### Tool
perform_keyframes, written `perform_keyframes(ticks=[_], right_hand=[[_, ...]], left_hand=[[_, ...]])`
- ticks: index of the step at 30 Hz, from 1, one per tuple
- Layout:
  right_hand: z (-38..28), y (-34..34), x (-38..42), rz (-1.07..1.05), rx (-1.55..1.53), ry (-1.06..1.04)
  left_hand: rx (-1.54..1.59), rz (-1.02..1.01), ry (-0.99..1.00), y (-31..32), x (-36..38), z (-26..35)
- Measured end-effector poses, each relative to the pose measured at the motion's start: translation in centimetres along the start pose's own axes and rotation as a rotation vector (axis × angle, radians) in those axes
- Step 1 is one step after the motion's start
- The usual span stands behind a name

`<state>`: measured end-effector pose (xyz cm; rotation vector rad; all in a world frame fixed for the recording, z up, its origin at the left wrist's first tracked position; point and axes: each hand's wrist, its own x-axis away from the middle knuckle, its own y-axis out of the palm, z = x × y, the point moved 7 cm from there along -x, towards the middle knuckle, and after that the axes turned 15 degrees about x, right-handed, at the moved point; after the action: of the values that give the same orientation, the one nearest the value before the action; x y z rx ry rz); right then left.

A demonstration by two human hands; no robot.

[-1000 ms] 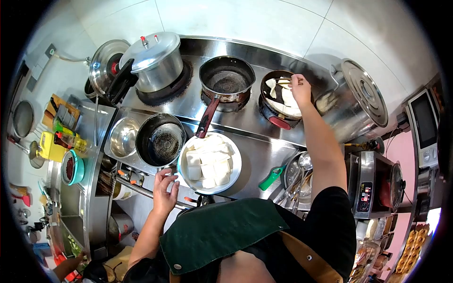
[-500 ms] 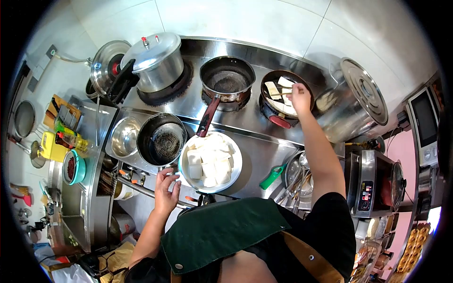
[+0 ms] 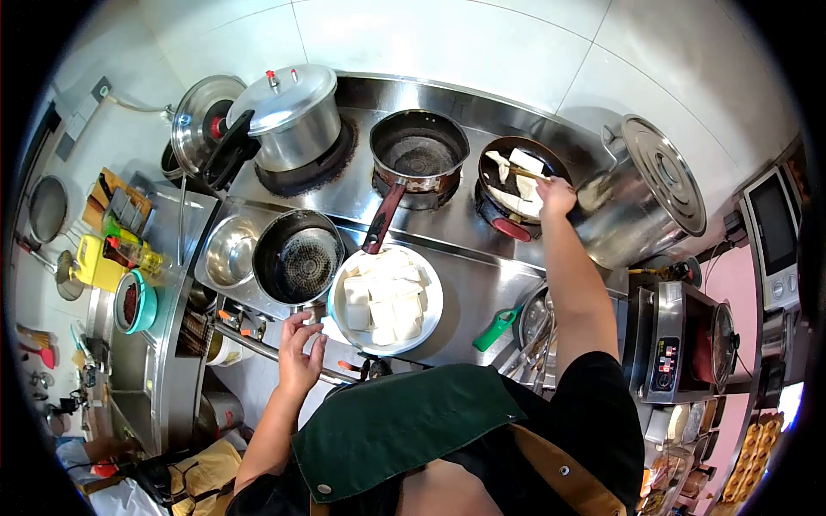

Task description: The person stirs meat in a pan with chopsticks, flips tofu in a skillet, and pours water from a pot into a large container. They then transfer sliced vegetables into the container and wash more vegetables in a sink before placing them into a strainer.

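My right hand (image 3: pixel 557 197) is closed on a pair of chopsticks (image 3: pixel 527 173), whose tips reach into a small frying pan (image 3: pixel 561 162) on the right burner. Several white slabs that look like tofu (image 3: pixel 526 161) lie in the pan, and one at its left side sits askew. My left hand (image 3: pixel 301 351) is empty, its fingers curved and apart, just left of a white bowl (image 3: pixel 435 305). White blocks of the same look (image 3: pixel 396 311) fill that bowl on the steel counter. My right fingers partly cover the pan's near right edge.
A dark saucepan (image 3: pixel 419 150) stands on the middle burner, its handle pointing toward the bowl. Left of it is a pressure cooker (image 3: pixel 301 129). Another dark pot (image 3: pixel 301 258) and a steel basin (image 3: pixel 231 249) sit nearer. A tall steel stockpot (image 3: pixel 637 202) stands right; a green-handled tool (image 3: pixel 497 328) lies in front.
My right hand has drawn slightly down and to the right with the chopsticks. The slabs in the pan have shifted, the left one now askew. My left hand has barely moved.
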<state>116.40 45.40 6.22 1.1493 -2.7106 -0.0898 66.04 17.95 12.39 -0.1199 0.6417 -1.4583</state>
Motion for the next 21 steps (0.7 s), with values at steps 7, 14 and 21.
perform_keyframes(ticks=[7, 14, 21], right_hand=[[-2.7, -4.1, -0.3, 0.041, 0.263, 0.034], [-4.0, -1.7, 2.2, -0.278, 0.677, -0.580], [-4.3, 0.9, 8.7, -0.376, 0.971, -0.895]], left_hand=[[0.007, -0.006, -0.070, 0.2, -0.1, 0.3], [0.017, -0.012, -0.072, 0.7, -0.9, 0.8], [0.028, -0.024, -0.020, 1.1, -1.0, 1.2]])
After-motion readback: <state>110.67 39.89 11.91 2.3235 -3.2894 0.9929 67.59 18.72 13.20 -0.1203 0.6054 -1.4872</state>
